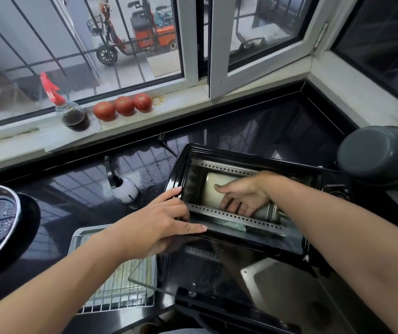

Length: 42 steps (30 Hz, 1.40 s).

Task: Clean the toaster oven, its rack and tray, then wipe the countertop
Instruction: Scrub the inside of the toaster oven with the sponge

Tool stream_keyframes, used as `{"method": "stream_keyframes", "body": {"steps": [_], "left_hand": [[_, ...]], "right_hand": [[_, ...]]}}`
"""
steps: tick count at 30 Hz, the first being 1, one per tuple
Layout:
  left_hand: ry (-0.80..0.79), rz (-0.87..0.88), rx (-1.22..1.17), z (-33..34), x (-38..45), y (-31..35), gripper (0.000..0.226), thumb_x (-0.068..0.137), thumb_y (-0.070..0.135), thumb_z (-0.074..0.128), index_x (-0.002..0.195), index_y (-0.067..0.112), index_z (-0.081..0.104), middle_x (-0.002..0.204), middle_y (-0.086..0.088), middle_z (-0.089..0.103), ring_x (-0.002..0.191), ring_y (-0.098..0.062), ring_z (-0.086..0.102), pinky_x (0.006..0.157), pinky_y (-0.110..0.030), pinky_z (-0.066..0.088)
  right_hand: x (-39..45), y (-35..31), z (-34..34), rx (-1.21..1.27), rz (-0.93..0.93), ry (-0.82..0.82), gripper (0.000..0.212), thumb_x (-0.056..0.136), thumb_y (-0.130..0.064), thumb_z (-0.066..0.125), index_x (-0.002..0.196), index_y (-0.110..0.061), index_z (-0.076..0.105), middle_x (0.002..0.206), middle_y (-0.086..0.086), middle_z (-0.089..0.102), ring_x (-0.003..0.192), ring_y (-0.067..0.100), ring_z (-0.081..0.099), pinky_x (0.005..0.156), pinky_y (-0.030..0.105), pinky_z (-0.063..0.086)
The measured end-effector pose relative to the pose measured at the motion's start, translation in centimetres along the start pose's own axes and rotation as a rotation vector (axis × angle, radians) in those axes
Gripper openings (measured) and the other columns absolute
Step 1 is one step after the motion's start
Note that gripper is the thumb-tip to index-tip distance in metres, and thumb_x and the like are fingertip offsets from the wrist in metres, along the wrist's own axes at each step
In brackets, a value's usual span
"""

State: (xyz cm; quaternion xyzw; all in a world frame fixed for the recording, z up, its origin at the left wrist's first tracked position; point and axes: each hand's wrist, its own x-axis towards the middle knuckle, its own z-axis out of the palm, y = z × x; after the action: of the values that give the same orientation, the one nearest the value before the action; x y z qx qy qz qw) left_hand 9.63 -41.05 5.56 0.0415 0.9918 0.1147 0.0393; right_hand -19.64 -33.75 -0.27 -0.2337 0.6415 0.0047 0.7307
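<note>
Interior cleaning in hand: the right hand, fingers spread flat and gripping nothing, presses inside the open toaster oven on the countertop. The left hand, fingers straight, steadies its front frame. Rack and tray lie left, apparently awaiting cleaning next.

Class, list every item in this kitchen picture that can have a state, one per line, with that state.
toaster oven: door open, tilted back.
oven door: folded down.
rack: out, lying on the tray.
tray: out on the countertop.
left hand: open, bracing the oven frame.
right hand: inside the oven, fingers flat.
window: ajar.
</note>
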Motion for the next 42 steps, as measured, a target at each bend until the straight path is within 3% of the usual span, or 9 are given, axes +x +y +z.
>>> {"method": "stream_keyframes", "body": {"steps": [4, 7, 11, 18, 24, 26, 32, 38, 42], "left_hand": [[-0.017, -0.003, -0.013, -0.2, -0.2, 0.5, 0.077, 0.084, 0.012, 0.052, 0.152, 0.048, 0.044, 0.105, 0.012, 0.051, 0.111, -0.011, 0.050, 0.128, -0.049, 0.011], [-0.017, -0.012, -0.022, -0.2, -0.1, 0.6, 0.073, 0.086, 0.015, 0.045, 0.151, 0.048, 0.045, 0.105, 0.012, 0.051, 0.110, -0.011, 0.050, 0.129, -0.048, 0.011], [-0.011, -0.013, -0.031, -0.5, 0.0, 0.4, 0.076, 0.083, 0.014, 0.044, 0.151, 0.047, 0.046, 0.105, 0.012, 0.051, 0.109, -0.012, 0.051, 0.129, -0.048, 0.011], [0.034, 0.005, -0.054, 0.0, 0.1, 0.0, 0.069, 0.087, 0.016, 0.047, 0.149, 0.045, 0.050, 0.104, 0.010, 0.051, 0.105, -0.011, 0.051, 0.128, -0.053, 0.016], [0.045, -0.006, -0.054, -0.3, -0.1, 0.6, 0.068, 0.086, 0.019, 0.038, 0.148, 0.042, 0.052, 0.103, 0.008, 0.052, 0.105, -0.013, 0.051, 0.129, -0.050, 0.011], [0.042, -0.007, -0.056, -0.2, -0.2, 0.7, 0.068, 0.085, 0.019, 0.038, 0.148, 0.042, 0.053, 0.103, 0.008, 0.052, 0.105, -0.013, 0.051, 0.129, -0.049, 0.010], [0.063, 0.004, -0.058, -0.1, -0.2, 0.5, 0.062, 0.090, 0.018, 0.048, 0.146, 0.043, 0.055, 0.102, 0.010, 0.051, 0.103, -0.011, 0.052, 0.129, -0.046, 0.009], [0.082, 0.010, -0.044, 0.3, -0.1, 0.4, 0.072, 0.085, 0.009, 0.067, 0.146, 0.043, 0.054, 0.102, 0.010, 0.050, 0.101, -0.011, 0.051, 0.129, -0.048, 0.012], [0.079, 0.008, -0.043, 0.3, -0.1, 0.3, 0.070, 0.088, 0.009, 0.069, 0.147, 0.045, 0.054, 0.101, 0.011, 0.050, 0.101, -0.010, 0.052, 0.128, -0.049, 0.014]], "right_hand": [[2.0, -1.3, 2.3, 0.016, -0.138, 0.083, 0.084, 0.095, -0.073, 0.026, 0.145, -0.007, 0.043, 0.156, 0.019, 0.032, 0.145, 0.030, 0.029, 0.113, 0.036, 0.030], [2.7, -2.5, 3.5, -0.071, -0.141, 0.082, 0.088, 0.095, -0.074, 0.018, 0.152, -0.008, 0.037, 0.146, 0.007, 0.045, 0.132, 0.017, 0.044, 0.101, 0.028, 0.036], [2.5, -1.7, 2.7, -0.129, -0.055, 0.047, 0.086, 0.095, -0.074, 0.011, 0.157, -0.016, 0.025, 0.165, 0.006, 0.017, 0.153, 0.023, 0.012, 0.122, 0.043, 0.010], [0.3, 1.9, -0.7, -0.298, 0.317, 0.121, 0.088, 0.096, -0.072, 0.025, 0.149, -0.003, 0.038, 0.157, 0.023, 0.030, 0.144, 0.043, 0.031, 0.113, 0.053, 0.034], [1.4, -0.5, 1.8, -0.103, 0.067, 0.023, 0.086, 0.093, -0.077, 0.017, 0.157, -0.019, 0.025, 0.164, 0.016, 0.015, 0.149, 0.033, 0.019, 0.121, 0.052, 0.014], [1.6, -0.4, 2.1, -0.139, 0.096, 0.063, 0.090, 0.091, -0.079, 0.020, 0.156, -0.017, 0.028, 0.157, 0.012, 0.029, 0.140, 0.030, 0.035, 0.121, 0.053, 0.016], [0.1, 2.6, 0.2, -0.303, 0.358, 0.126, 0.098, 0.091, -0.079, 0.024, 0.157, -0.007, 0.019, 0.163, 0.023, 0.013, 0.149, 0.041, 0.019, 0.118, 0.054, 0.024], [0.8, 0.0, 1.6, -0.057, 0.017, 0.075, 0.094, 0.091, -0.079, 0.018, 0.150, -0.007, 0.037, 0.162, 0.018, 0.023, 0.149, 0.032, 0.023, 0.120, 0.045, 0.019], [0.1, 1.6, 0.8, -0.332, 0.284, 0.145, 0.089, 0.094, -0.075, 0.026, 0.152, -0.007, 0.031, 0.160, 0.020, 0.026, 0.144, 0.040, 0.031, 0.113, 0.052, 0.033]]}}
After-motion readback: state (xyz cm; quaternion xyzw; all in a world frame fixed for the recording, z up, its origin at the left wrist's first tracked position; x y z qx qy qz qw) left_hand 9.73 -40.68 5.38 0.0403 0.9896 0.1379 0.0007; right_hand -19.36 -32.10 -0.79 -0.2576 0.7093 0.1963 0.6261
